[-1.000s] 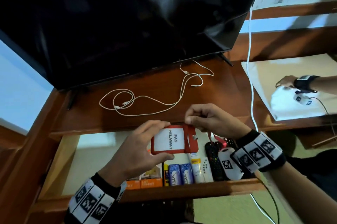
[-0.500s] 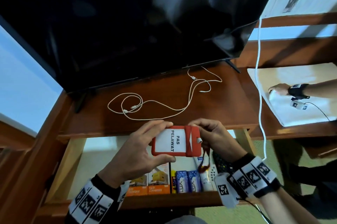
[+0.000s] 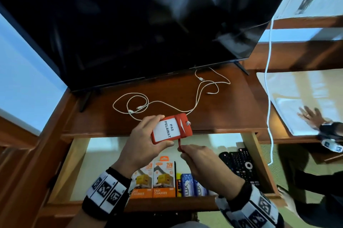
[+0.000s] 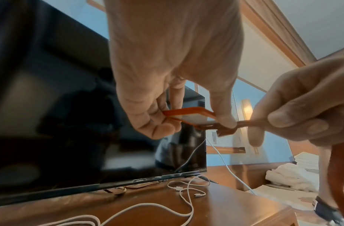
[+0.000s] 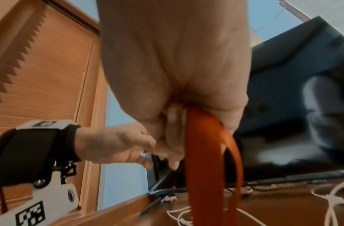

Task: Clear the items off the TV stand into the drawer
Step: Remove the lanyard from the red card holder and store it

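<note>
- The left hand (image 3: 146, 144) grips the red badge holder (image 3: 171, 128) over the open drawer (image 3: 79, 155); the right hand (image 3: 202, 161), a moment ago at the holder's top edge, now pinches its red strap (image 3: 179, 144) below it.
- The strap looks gathered, so stowing seems near.
- A white cable (image 3: 167, 101) remains on the TV stand (image 3: 232, 109).

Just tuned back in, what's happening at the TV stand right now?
The person is tidying a red badge holder over the open drawer. The left hand grips the holder by its edges, while the right hand pinches its red strap, which hangs down. The drawer holds charger boxes, soap packs and remotes. A white cable lies loose on the stand in front of the TV.
</note>
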